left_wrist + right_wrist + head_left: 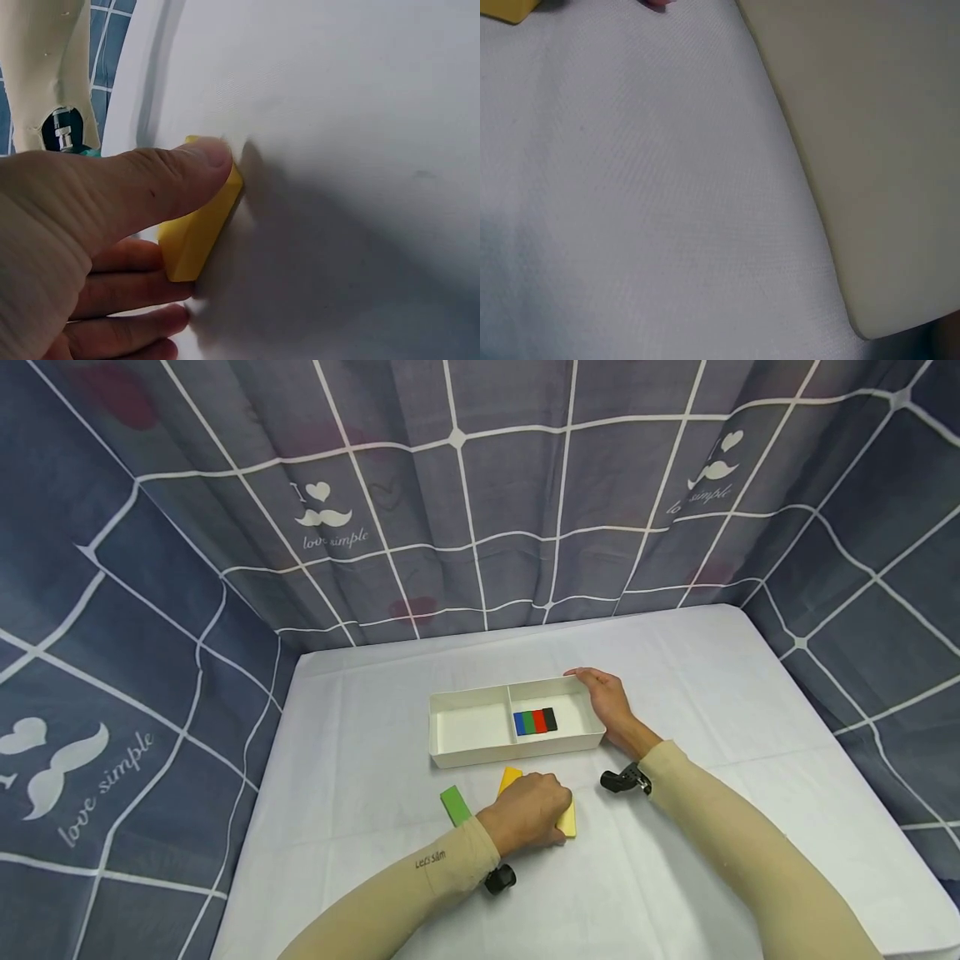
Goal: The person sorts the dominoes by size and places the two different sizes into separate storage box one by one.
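Observation:
My left hand [527, 810] pinches a yellow block [567, 820] close over the white tabletop, in front of the box. In the left wrist view the thumb lies across the yellow block [199, 236], with the fingers on its other side. My right hand [613, 703] grips the right end of a white two-part box [517, 750], its fingers reaching the far corner. In the right wrist view the box wall [877, 150] fills the right side. Against the divider, in the box's right compartment, blue, green, red and black blocks [536, 721] stand in a row.
A green block [455, 806] lies left of my left hand, partly covered by the forearm. An orange-yellow block [510, 777] shows between that hand and the box. The white cloth-covered table [360, 735] is bordered by dark checked curtains [510, 485].

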The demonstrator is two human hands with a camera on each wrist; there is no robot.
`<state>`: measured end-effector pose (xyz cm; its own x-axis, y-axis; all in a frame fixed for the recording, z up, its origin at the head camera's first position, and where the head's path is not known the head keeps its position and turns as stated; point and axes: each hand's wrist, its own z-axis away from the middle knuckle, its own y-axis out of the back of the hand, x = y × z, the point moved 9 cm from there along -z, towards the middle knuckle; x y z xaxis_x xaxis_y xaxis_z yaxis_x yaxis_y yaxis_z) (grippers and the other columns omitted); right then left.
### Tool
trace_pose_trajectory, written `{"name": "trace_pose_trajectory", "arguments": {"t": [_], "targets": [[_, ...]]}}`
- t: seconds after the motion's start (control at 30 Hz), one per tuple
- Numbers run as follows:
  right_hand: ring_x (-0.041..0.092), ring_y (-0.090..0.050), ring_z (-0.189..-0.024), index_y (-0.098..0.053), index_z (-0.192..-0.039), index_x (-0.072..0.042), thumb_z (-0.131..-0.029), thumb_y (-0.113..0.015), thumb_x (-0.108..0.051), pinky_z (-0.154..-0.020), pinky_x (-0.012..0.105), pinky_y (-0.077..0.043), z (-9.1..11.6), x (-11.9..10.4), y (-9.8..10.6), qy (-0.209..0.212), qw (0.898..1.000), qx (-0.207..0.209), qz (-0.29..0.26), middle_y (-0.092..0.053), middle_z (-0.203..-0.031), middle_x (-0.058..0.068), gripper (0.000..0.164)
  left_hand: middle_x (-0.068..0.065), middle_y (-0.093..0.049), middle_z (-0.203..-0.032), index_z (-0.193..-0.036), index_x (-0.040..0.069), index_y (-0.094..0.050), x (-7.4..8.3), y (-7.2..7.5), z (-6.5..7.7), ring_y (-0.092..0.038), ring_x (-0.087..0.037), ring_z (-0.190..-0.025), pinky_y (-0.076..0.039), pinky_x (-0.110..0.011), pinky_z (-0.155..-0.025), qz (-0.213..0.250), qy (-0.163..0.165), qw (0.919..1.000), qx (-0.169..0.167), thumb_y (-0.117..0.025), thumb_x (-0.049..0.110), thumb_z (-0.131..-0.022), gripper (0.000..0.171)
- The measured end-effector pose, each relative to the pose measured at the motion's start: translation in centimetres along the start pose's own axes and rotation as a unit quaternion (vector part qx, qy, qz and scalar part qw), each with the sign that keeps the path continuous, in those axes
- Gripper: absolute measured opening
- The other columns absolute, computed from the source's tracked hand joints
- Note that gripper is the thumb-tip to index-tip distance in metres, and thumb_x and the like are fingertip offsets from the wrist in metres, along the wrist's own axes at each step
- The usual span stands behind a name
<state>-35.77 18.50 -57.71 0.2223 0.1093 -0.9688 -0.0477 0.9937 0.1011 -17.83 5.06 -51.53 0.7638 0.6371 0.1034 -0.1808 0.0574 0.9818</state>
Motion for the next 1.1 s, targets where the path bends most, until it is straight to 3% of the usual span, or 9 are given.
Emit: {"name": "trace_pose_trajectory", "arguments": {"t": [0.4, 0.63, 0.87, 1.1], "targets": [[0.029, -0.063, -0.129, -0.067, -0.145, -0.003, -0.116, -0.049, -0.042, -0.096, 0.032, -0.057, -0.1, 0.1, -0.2, 0.001, 1.000, -0.003, -0.004, -0.062, -0.153, 0.019, 0.052, 0.009, -0.066, -0.077, -0.087, 0.019, -0.073, -0.4, 0.5, 0.4, -0.061, -0.009, -0.073, -0.051, -0.024, -0.069, -0.010, 0.006, 0.9996, 0.025, -0.095, 0.036, -0.083, 0.028], [0.027, -0.064, -0.125, -0.067, -0.144, -0.002, -0.116, -0.049, -0.039, -0.093, 0.031, -0.057, -0.1, 0.0, -0.1, 0.003, 1.000, 0.001, -0.009, -0.063, -0.152, 0.020, 0.050, 0.009, -0.068, -0.079, -0.093, 0.017, -0.075, -1.2, 3.1, 1.0, -0.057, -0.008, -0.072, -0.047, -0.021, -0.063, 0.013, 0.010, 0.9995, 0.027, -0.095, 0.038, -0.085, 0.030], [0.028, -0.064, -0.124, -0.068, -0.144, -0.002, -0.116, -0.049, -0.038, -0.093, 0.032, -0.057, -0.1, 0.0, -0.1, 0.003, 1.000, -0.001, -0.011, -0.063, -0.152, 0.020, 0.050, 0.007, -0.071, -0.084, -0.096, 0.015, -0.076, -1.6, 5.6, 1.4, -0.057, -0.007, -0.072, -0.048, -0.018, -0.064, -0.001, 0.011, 0.9994, 0.033, -0.094, 0.035, -0.085, 0.029], [0.025, -0.065, -0.120, -0.068, -0.143, -0.002, -0.116, -0.049, -0.038, -0.091, 0.030, -0.057, 0.1, -0.1, -0.1, 0.005, 1.000, 0.002, -0.011, -0.064, -0.150, 0.020, 0.049, 0.006, -0.072, -0.085, -0.097, 0.013, -0.076, -2.5, 7.8, 2.0, -0.060, -0.007, -0.073, -0.051, -0.020, -0.064, 0.027, 0.019, 0.9990, 0.029, -0.095, 0.029, -0.085, 0.027]]}}
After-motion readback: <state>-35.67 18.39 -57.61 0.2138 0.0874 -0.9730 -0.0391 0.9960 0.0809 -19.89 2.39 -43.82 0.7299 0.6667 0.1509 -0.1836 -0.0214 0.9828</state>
